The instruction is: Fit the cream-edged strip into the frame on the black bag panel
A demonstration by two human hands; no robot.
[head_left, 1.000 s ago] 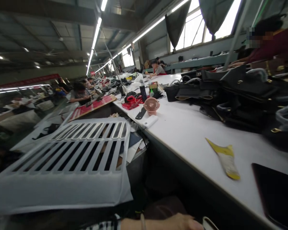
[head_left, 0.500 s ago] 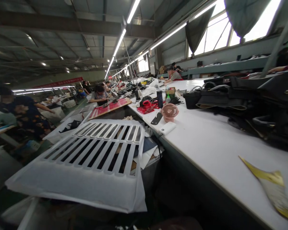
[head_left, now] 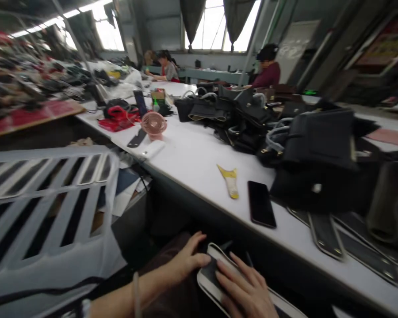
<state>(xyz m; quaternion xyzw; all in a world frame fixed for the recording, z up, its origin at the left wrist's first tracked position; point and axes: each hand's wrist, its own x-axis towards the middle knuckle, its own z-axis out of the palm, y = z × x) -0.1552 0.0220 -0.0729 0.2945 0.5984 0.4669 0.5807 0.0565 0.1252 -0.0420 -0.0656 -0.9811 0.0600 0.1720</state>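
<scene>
A dark strip with pale edges and a rounded end (head_left: 209,279), like a bag-strap piece, is held low over my lap, beside the table's front edge. My right hand (head_left: 247,287) lies across it, its fingers long on the top face; the thumb is hidden. At the rounded end, my left hand (head_left: 182,263) has its thumb tip against the strip's edge, with the fingers stretched out and apart from the thumb. A black phone (head_left: 262,204) and a yellow-and-grey curved piece (head_left: 231,181) lie on the white table (head_left: 189,165) ahead.
Black bags (head_left: 318,145) are piled on the right, with dark straps (head_left: 327,236) beneath. A pink fan (head_left: 154,125) stands further back. To the left is a slotted white rack (head_left: 56,265) holding strips. Several people work beyond, one in a maroon top (head_left: 267,73).
My view has swung right and down. Both hands and the dark strip have come into sight, along with the phone; the rack has shifted to the left of the picture.
</scene>
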